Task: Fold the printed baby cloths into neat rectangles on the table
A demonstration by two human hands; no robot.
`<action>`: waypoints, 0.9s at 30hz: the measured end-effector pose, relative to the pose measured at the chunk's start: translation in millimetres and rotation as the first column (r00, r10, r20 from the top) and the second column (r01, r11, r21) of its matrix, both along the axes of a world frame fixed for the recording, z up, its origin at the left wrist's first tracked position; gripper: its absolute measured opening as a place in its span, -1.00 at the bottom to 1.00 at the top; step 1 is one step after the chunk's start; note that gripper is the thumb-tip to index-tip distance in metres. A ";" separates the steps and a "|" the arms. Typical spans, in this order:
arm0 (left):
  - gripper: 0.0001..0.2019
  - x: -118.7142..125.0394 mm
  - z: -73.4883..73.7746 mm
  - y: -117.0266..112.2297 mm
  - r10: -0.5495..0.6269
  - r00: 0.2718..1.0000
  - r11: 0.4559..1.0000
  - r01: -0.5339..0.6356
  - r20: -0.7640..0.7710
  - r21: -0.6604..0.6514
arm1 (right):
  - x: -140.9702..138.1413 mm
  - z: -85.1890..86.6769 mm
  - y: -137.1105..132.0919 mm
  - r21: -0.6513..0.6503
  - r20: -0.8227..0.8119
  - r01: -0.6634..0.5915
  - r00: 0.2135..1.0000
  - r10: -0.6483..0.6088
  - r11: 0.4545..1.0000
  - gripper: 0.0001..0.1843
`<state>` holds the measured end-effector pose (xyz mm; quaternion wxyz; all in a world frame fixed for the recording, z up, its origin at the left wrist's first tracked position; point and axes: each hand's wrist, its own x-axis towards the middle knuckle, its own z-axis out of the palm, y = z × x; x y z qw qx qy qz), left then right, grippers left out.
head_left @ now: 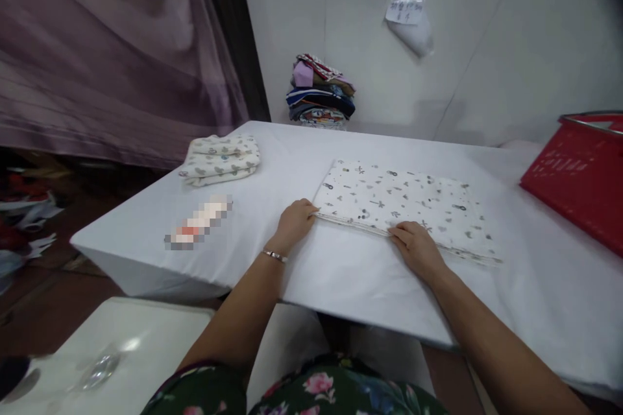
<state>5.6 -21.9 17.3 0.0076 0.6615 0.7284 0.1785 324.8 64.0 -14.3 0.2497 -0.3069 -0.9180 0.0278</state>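
A white cloth with small dark prints [403, 204] lies folded flat on the white table [350, 272]. My left hand [294, 224] grips its near left corner with fingers curled over the edge; a bracelet sits on that wrist. My right hand [416, 248] rests on the near edge of the same cloth, fingers pressed together on the fabric. A second folded patterned cloth [221, 159] lies at the table's far left, apart from both hands.
A red plastic basket [579, 175] stands at the right edge. A stack of folded clothes [320, 92] sits against the back wall. A small blurred object [198, 222] lies on the table's left part. A purple curtain [111, 52] hangs left.
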 end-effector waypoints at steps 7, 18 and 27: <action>-0.65 74.1 8.9 18.0 -0.337 0.933 0.935 0.348 -0.128 0.073 | -7.9 6.9 -1.5 -0.018 0.019 0.063 0.998 -0.062 0.998 -0.76; -0.81 122.8 -13.4 42.8 -0.478 0.868 0.861 0.493 -0.132 0.123 | 29.0 17.8 -10.2 0.045 0.122 0.110 0.986 -0.115 0.993 -0.73; -0.82 123.0 -14.7 41.8 -0.453 0.883 0.876 0.466 -0.119 0.120 | 108.4 9.1 -4.8 0.108 0.108 0.221 0.967 -0.232 0.969 -0.71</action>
